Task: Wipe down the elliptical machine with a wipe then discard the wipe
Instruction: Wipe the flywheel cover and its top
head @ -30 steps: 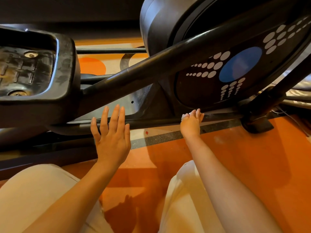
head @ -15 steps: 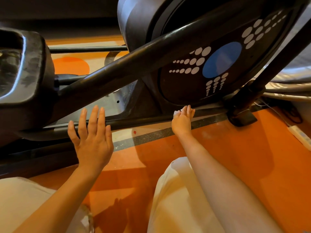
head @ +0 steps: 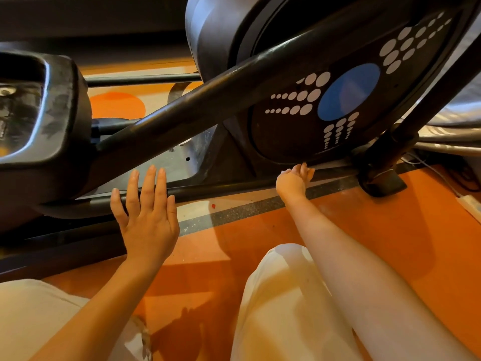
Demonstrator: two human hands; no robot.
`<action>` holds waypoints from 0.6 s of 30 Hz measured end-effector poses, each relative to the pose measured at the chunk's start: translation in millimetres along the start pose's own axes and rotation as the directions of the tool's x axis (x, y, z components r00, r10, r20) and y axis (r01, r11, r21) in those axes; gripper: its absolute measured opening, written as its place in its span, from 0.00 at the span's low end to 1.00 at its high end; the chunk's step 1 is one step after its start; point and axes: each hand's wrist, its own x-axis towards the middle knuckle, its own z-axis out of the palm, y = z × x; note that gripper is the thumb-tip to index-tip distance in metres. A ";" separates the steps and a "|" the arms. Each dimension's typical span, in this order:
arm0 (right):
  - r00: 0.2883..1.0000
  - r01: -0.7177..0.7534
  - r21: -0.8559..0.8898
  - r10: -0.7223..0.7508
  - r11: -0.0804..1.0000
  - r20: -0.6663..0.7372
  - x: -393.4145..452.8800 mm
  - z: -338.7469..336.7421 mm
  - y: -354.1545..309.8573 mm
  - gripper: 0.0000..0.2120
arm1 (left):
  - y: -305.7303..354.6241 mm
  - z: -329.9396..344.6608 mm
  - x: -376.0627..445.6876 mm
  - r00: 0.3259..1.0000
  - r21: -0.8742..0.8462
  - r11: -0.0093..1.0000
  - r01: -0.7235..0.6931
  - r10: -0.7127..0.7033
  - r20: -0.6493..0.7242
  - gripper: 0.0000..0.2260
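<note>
Orange floor [head: 390, 246] with a grey speckled stripe [head: 234, 213], white power strip [head: 471, 205] at the right edge, thin cables [head: 429, 168] beside it, cream trousers [head: 281, 308] at the bottom

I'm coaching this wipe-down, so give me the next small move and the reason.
Probably slide the right hand along the black lower frame rail. Its fingers curl on a small white wipe pressed under the round black flywheel cover, while the rail towards the open left hand looks unwiped.
</note>
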 end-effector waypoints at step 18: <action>0.998 -0.058 -0.068 0.055 0.996 -0.043 20.7 3.2 11.5 0.26 | -1.3 4.2 -1.9 0.998 0.043 0.998 -0.039 0.041 -0.044 0.24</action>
